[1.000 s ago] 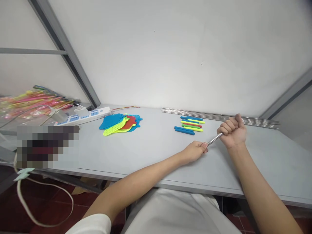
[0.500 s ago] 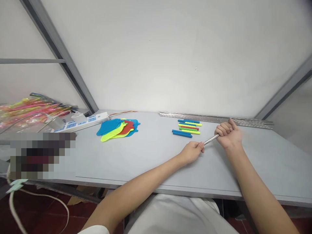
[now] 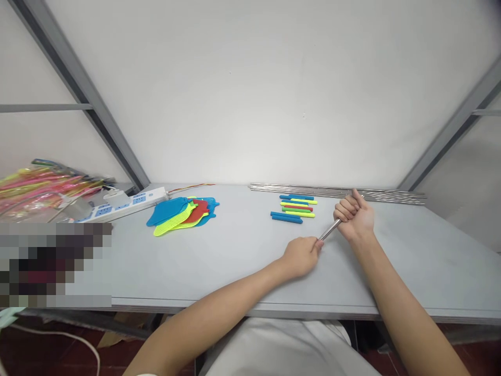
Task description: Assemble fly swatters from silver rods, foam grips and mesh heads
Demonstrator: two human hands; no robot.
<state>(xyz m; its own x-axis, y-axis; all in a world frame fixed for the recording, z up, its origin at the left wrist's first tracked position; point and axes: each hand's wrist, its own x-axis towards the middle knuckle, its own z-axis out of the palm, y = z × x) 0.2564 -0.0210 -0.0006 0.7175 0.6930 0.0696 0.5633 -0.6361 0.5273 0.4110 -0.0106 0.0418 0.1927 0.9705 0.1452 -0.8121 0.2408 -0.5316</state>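
Between the left hand point(image 3: 302, 256) and the right hand point(image 3: 355, 216), over the gray surface point(image 3: 195, 277), a silver metal rod point(image 3: 329, 230) slants, gripped by both: thumb and fingers clasp its nearer part, a curled fist its farther part. Beyond it lie short colored tubes point(image 3: 298, 208), then thin metal rods point(image 3: 289, 188) along the wall point(image 3: 242, 104); fly-swatter heads point(image 3: 168, 211) lie well apart, leftward.

A thin, straight, silver-coloured metal rod point(image 3: 330, 230) is held right of centre in the frame, a little below mid-height, slanted from lower left to upper right. Its lower-left part is covered by the left hand point(image 3: 302, 256), its upper-right part by the right hand point(image 3: 354, 216); between them a short, shiny stretch is exposed.
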